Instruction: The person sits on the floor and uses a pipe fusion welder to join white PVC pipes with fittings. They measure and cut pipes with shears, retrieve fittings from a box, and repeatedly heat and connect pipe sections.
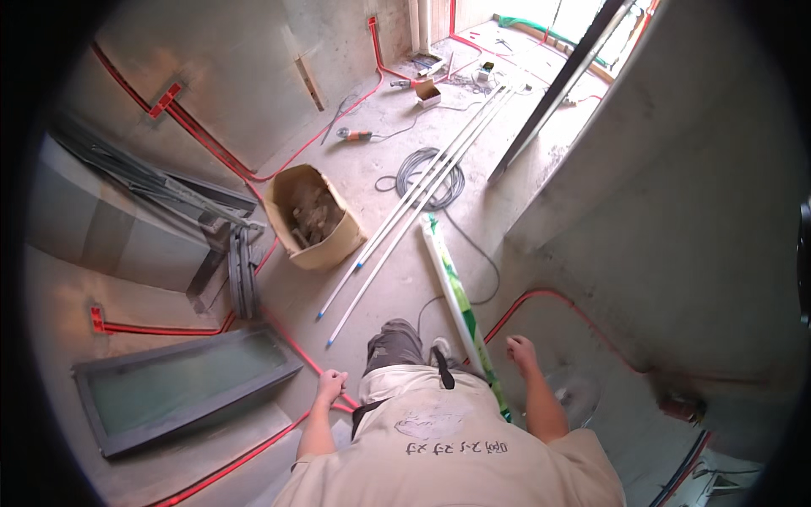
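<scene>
My left hand [332,384] hangs beside my left hip with its fingers curled in, and I see nothing in it. A red conduit on the floor runs close behind it. On the other side, my right hand [520,350] is held away from my body in a loose fist, with nothing visible in it. Nearest to that hand is a long white and green wrapped bundle [454,291] on the floor, apart from the fingers. Several thin white pipes [414,196] with blue ends lie ahead of my feet.
An open cardboard box [314,221] of debris stands ahead left. A dark-framed glass panel [190,380] is at my left, near grey metal profiles [160,182]. A coiled cable [448,182] lies under the pipes; an orange power tool [355,135] lies beyond. Red conduit [566,300] edges the right wall.
</scene>
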`<action>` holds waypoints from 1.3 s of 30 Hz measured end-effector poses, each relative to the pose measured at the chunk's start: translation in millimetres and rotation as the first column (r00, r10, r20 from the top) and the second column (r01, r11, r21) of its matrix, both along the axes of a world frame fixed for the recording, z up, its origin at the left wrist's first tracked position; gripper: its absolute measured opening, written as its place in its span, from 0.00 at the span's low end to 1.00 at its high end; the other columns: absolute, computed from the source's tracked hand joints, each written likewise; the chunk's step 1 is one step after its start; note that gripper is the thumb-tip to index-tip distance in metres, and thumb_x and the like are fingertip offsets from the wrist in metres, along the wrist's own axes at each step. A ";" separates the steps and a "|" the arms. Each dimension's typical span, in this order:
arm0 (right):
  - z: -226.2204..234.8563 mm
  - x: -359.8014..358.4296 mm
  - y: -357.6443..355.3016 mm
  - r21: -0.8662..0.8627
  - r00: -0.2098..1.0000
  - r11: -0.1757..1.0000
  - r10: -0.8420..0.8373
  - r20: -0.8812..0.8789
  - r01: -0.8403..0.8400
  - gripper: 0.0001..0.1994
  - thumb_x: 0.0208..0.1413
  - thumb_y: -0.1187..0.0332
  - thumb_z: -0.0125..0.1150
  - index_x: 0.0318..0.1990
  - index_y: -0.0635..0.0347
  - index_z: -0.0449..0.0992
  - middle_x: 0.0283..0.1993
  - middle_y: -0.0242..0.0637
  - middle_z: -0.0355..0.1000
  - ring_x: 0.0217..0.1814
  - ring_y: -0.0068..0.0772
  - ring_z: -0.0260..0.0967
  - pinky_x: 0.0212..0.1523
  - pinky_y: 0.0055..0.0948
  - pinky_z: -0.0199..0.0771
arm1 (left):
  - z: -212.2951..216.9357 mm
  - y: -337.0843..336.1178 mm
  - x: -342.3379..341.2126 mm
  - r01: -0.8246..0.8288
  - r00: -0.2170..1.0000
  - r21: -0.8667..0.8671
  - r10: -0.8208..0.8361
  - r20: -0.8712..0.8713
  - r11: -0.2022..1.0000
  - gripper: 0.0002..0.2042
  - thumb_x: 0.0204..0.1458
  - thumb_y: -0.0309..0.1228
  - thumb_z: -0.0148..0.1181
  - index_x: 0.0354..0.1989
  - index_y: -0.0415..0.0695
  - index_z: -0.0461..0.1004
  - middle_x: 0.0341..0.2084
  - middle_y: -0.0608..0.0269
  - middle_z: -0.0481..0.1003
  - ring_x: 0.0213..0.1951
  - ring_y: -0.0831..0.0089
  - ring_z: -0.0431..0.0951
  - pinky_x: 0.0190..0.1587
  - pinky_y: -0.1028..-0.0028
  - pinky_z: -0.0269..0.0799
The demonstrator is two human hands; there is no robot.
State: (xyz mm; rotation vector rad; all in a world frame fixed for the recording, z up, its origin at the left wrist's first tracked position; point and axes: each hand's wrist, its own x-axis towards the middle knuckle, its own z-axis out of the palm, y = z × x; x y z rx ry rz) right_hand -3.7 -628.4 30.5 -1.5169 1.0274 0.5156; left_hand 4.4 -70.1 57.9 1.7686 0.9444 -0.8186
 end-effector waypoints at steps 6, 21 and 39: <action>-6.6 386.0 -47.1 0.125 0.896 0.992 -0.074 0.439 0.021 0.10 0.61 0.68 0.61 0.42 0.67 0.77 0.28 0.29 0.71 0.25 0.19 0.67 0.26 0.22 0.68 | -98.0 -41.2 234.2 -0.175 0.984 -0.011 0.175 0.025 0.985 0.11 0.59 0.33 0.60 0.26 0.42 0.71 0.17 0.62 0.73 0.15 0.75 0.70 0.15 0.72 0.64; 9.5 744.4 -71.3 -0.170 0.984 0.970 0.176 0.013 -0.171 0.51 0.52 0.47 0.65 0.75 0.66 0.44 0.74 0.63 0.49 0.77 0.58 0.47 0.75 0.42 0.51 | -49.9 -143.0 821.8 0.025 0.992 0.022 -0.028 0.125 0.999 0.09 0.59 0.31 0.57 0.28 0.41 0.71 0.16 0.62 0.71 0.14 0.74 0.70 0.15 0.74 0.64; -33.1 1214.3 -424.8 0.091 0.954 0.958 -0.282 0.099 0.274 0.18 0.63 0.60 0.57 0.53 0.65 0.76 0.39 0.36 0.77 0.37 0.28 0.77 0.37 0.28 0.75 | -41.3 -436.9 1289.5 0.326 0.934 0.179 -0.286 -0.214 0.928 0.12 0.57 0.35 0.62 0.29 0.38 0.73 0.20 0.59 0.74 0.15 0.71 0.72 0.17 0.69 0.68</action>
